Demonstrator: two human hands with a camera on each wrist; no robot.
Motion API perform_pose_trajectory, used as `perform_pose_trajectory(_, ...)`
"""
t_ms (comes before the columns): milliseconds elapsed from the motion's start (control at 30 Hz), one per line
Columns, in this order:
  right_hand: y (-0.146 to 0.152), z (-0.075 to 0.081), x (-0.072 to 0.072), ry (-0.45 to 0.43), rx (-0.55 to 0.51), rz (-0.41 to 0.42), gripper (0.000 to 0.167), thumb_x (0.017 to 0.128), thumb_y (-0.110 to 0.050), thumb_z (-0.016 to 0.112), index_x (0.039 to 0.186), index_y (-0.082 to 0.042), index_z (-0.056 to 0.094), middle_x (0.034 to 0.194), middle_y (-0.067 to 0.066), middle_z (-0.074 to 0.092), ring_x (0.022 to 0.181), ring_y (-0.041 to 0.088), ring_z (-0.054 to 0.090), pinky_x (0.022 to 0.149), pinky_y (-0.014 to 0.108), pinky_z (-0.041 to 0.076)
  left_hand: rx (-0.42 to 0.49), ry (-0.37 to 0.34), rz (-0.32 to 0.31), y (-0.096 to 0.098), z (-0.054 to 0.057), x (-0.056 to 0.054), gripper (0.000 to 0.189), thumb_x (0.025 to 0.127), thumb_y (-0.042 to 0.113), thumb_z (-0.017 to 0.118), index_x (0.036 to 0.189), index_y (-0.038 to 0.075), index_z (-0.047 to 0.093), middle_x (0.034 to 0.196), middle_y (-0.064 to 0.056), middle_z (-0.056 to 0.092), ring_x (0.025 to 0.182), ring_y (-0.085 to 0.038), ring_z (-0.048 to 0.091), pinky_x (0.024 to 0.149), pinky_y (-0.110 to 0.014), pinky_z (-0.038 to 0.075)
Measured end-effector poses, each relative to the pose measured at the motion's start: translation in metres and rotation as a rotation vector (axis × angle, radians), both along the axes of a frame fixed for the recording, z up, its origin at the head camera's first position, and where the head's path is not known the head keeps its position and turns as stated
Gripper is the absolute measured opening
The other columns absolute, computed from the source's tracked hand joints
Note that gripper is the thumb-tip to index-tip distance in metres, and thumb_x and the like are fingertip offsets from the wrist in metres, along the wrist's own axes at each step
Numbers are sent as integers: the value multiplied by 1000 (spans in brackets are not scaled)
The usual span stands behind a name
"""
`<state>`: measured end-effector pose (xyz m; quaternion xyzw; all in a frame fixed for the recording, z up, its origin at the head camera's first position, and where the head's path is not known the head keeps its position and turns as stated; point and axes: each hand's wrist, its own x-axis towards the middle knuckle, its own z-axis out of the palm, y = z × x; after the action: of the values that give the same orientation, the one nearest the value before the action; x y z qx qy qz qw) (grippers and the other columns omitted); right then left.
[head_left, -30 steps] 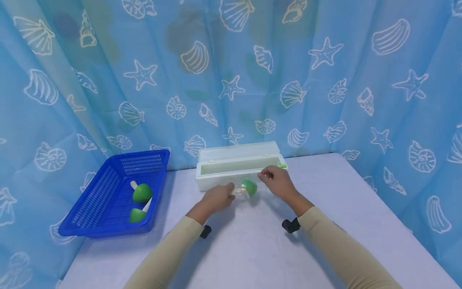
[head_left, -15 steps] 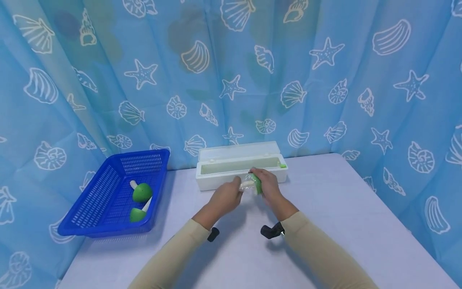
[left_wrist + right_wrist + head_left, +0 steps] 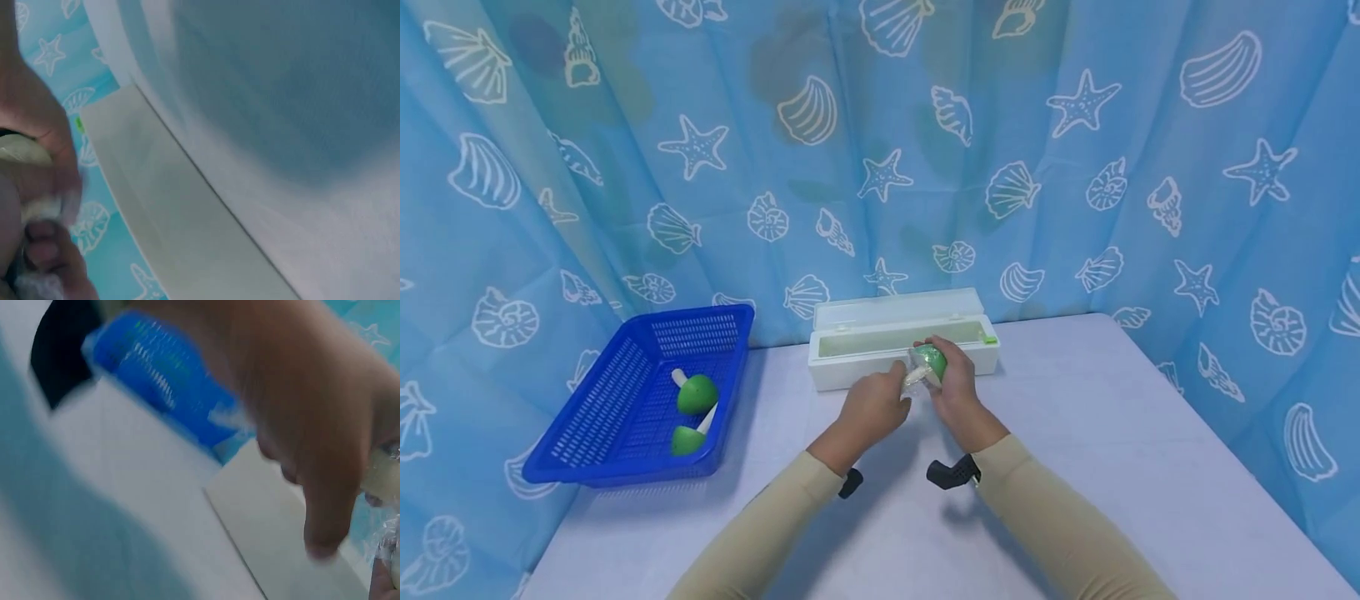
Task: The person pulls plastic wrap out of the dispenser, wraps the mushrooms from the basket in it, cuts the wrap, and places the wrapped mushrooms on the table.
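Two green mushrooms [image 3: 697, 395] are lying inside the blue basket [image 3: 587, 421]. Before the open white box [image 3: 850, 372], the left hand [image 3: 872, 406] is pinching the wrapped mushroom [image 3: 931, 362] by its stem, while the right hand [image 3: 958, 385] is clasping the cap with its fingers.

Whitish table [image 3: 1112, 433], flat matte top, a few soft shadows [image 3: 865, 492] on the near part. Up at 12 o'clock there's a long white box [image 3: 853, 372] sitting near the back edge, lid [image 3: 898, 307] flipped open. Blue plastic basket [image 3: 625, 474] is parked around 10 o'clock, slightly apart from the box and angled, fwiw.
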<state>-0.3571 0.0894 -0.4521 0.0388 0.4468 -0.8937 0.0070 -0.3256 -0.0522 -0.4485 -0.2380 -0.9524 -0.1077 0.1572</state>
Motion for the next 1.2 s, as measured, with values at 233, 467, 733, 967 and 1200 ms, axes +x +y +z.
perform_pose_trajectory(233,-5,1,1,-1,-64,0,17,93,-19,42,104,-7,46,128,13,42,113,22,46,100,35,40,64,39,115,2,2,-4,33,80,5,65,112,1,57,84,-8,62,60,-15,58,48,-27,47)
perform_pose_trajectory(467,2,-4,-1,122,-53,-10,14,92,-15,43,93,-6,55,108,13,56,103,25,54,95,35,44,239,-253,-22,0,3,-7,22,91,18,68,110,9,62,81,0,65,63,-11,58,55,-26,47)
perform_pose_trajectory(733,16,-3,-2,303,-189,100,36,90,-5,38,99,-4,73,115,10,67,116,27,57,104,37,38,701,-958,-235,-8,5,-10,53,92,34,68,128,2,47,93,-12,65,70,-25,65,64,-40,56)
perform_pose_trajectory(967,20,1,0,361,-229,166,32,87,-5,38,78,-12,68,88,3,66,89,23,62,91,35,45,755,-986,-268,-6,-3,-10,31,91,29,70,107,4,61,87,-21,61,58,-17,52,50,-29,45)
perform_pose_trajectory(1200,21,3,-6,209,413,1,30,96,-14,46,112,-5,70,115,3,66,107,17,60,88,26,48,571,-747,-105,-2,-10,-10,41,94,46,60,116,10,61,82,-15,57,62,-18,50,51,-30,42)
